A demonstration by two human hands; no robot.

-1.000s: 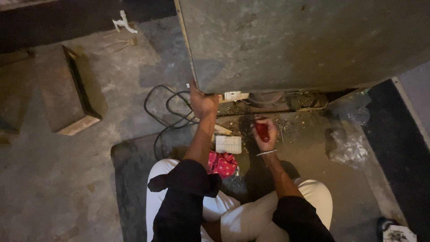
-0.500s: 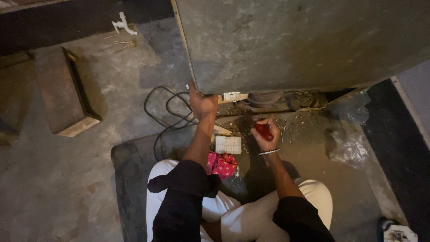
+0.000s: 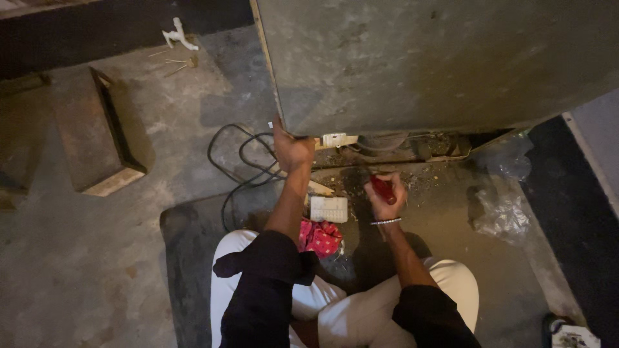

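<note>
The left hand (image 3: 291, 149) sits just left of the frame's centre, fingers curled over the lower corner of the big grey metal cabinet (image 3: 438, 61) that fills the upper right; the right hand (image 3: 385, 196) lies at the centre, slightly lower, fingers wrapped tight round the red handle of a screwdriver (image 3: 383, 189), whose tip is hidden in the dirt under the cabinet's bottom edge; a small white box (image 3: 329, 209) lies on the floor between the 2 forearms, a crumpled pink cloth (image 3: 320, 236) just below it by the knees; black cables (image 3: 238, 161) loop to the left of the left hand; a wooden block (image 3: 93, 145) rests at the left, clear plastic wrap (image 3: 506, 206) at the right.
</note>
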